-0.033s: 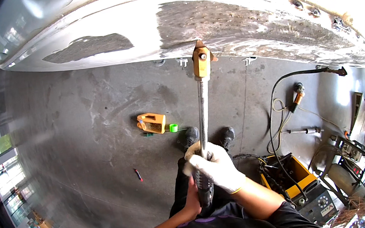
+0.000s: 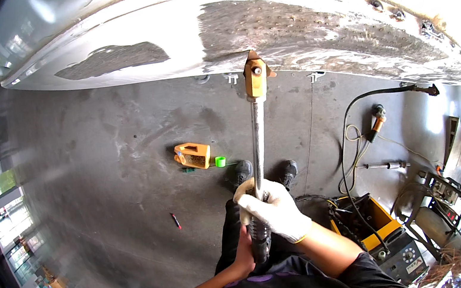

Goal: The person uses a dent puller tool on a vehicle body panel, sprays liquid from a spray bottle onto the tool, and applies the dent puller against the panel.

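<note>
A long dent puller point(image 2: 259, 139) with a steel shaft, black grip and yellow head stretches away from my body. The pointed brown tip of its head meets the lower edge of a white vehicle panel point(image 2: 184, 43), at a ground-bare grey patch point(image 2: 278, 25). In a white glove, my right hand point(image 2: 277, 212) wraps round the shaft just above the black grip. Lower down, my left hand point(image 2: 244, 253) closes on the left side of that grip; its fingers are partly hidden by the handle and the right glove.
On the grey floor lie an orange jug point(image 2: 192, 155), a green cap point(image 2: 220, 162) and a red-black marker point(image 2: 176, 221). To the right are an orange power tool point(image 2: 376, 122) with its cord, a black cable point(image 2: 346, 144), a metal rod tool point(image 2: 385, 166) and a yellow-black machine point(image 2: 384, 228).
</note>
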Demonstrator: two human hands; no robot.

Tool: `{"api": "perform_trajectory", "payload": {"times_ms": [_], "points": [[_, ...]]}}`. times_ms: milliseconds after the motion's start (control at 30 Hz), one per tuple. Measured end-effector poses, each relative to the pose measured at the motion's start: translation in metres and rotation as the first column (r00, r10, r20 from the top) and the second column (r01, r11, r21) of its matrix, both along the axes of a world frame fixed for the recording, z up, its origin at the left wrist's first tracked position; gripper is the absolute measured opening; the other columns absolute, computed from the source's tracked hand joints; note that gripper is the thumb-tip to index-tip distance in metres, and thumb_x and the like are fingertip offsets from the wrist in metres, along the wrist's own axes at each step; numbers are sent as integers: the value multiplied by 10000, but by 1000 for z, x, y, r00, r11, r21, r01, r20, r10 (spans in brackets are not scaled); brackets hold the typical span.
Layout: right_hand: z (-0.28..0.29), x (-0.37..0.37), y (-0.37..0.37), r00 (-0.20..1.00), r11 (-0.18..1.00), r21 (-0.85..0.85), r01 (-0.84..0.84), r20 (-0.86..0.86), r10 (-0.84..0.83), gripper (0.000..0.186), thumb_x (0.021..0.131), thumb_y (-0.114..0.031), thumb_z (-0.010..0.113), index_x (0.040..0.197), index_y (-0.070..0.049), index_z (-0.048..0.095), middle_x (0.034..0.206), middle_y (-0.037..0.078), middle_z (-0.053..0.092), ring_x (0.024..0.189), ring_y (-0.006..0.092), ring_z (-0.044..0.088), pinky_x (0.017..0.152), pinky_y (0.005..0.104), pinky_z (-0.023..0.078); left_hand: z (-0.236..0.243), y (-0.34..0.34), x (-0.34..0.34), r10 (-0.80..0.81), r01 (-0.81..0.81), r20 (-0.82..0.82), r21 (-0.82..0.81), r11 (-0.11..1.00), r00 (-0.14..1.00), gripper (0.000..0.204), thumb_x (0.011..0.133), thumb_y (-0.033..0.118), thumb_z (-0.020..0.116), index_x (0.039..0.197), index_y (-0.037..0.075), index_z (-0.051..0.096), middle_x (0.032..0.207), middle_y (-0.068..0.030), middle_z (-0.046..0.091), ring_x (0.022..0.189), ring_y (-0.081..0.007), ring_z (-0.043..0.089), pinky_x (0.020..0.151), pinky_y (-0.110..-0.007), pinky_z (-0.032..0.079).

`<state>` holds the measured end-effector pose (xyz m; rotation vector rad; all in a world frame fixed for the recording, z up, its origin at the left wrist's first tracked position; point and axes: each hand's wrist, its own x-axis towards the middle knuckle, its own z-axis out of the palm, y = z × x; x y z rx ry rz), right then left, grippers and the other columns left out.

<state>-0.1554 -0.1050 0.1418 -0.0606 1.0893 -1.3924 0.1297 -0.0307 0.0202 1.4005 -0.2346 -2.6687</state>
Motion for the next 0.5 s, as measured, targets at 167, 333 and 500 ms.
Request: {"api": "perform_trajectory", "payload": {"times_ms": [167, 333, 500], "points": [[16, -21, -27, 999, 995, -90, 50, -1, -50, 205, 1074, -222, 673, 1020, -25, 668, 769, 4, 664, 697, 83, 626, 656, 268, 506, 3, 16, 11, -123, 120, 206, 25, 992, 971, 625, 1143, 346, 449, 1708, 246, 202, 1117, -52, 668, 770, -157, 686, 614, -321, 591], [-18, 15, 11, 998, 995, -97, 32, 48, -28, 198, 1077, -218, 666, 1015, -30, 656, 803, 5, 657, 708, 84, 620, 671, 279, 527, 11, -4, -6, -146, 174, 178, -148, 974, 973, 640, 1142, 342, 448, 1719, 237, 191, 1156, -58, 672, 804, -143, 683, 678, -325, 601], [-21, 23, 6, 998, 998, -8, 60, 7, -60, 253, 1107, -264, 619, 1021, -30, 664, 839, 5, 644, 731, 85, 609, 680, 265, 510, 13, 18, -32, 378, -168, 439, -444, 880, 815, 586, 1155, 436, 431, 1666, 178, 301, 1142, -52, 682, 901, -132, 681, 735, -316, 596]]}}
